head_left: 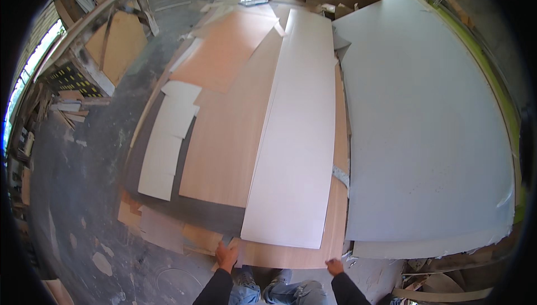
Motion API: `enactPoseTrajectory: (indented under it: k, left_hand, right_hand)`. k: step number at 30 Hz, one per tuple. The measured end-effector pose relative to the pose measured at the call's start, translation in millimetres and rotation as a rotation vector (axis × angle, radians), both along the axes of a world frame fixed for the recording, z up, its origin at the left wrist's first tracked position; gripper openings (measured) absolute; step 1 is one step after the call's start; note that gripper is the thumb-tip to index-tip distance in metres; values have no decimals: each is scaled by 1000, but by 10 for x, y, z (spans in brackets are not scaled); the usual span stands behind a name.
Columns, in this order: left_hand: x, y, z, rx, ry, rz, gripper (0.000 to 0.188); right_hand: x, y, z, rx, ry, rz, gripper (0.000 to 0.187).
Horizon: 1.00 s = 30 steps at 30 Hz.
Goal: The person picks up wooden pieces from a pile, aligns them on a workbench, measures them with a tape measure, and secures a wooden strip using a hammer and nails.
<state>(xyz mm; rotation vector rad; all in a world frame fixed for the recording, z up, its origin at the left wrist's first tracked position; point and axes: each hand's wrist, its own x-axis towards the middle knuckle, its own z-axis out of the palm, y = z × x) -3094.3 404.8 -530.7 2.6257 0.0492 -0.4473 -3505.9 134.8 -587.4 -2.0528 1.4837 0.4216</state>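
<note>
My left hand [226, 256] is closed at the near left corner of a light wood-grain sheet [285, 255], its fingers partly hidden. On the right, my right hand [334, 266] pinches the same sheet's near edge. A long white panel [296, 137] lies lengthwise on top of this sheet, its near end a little short of the sheet's edge. Left of the panel, another wood-grain sheet [229, 148] rests on a dark grey sheet [207, 213]. Several white pieces [165, 137] overlap in a strip farther left, and a pinkish-orange sheet [229, 48] lies toward the far end.
A large pale grey board [425, 137] lies to the right of the stack, with a green edge beyond it. Offcuts [162, 229] stick out under the stack's near left. At the far left are a box-like stand [81, 76] and scrap strips [70, 109] on the stained floor [84, 193].
</note>
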Motion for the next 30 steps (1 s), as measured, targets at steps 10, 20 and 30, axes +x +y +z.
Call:
enactPoseTrajectory:
  k: [10,20,30]
  left_hand:
    - [-348,1095,2860,-273,660,-750,32]
    - [-52,1833,4021,-166,763,-1233,37]
    - [994,4382,4904,-493,582,-405,22]
  right_hand:
    - [-333,1187,2347,531,11,119,40]
    - [1220,989,3289,154,-242,29,26]
    - [3542,3098,3784,297,-492,-11,28]
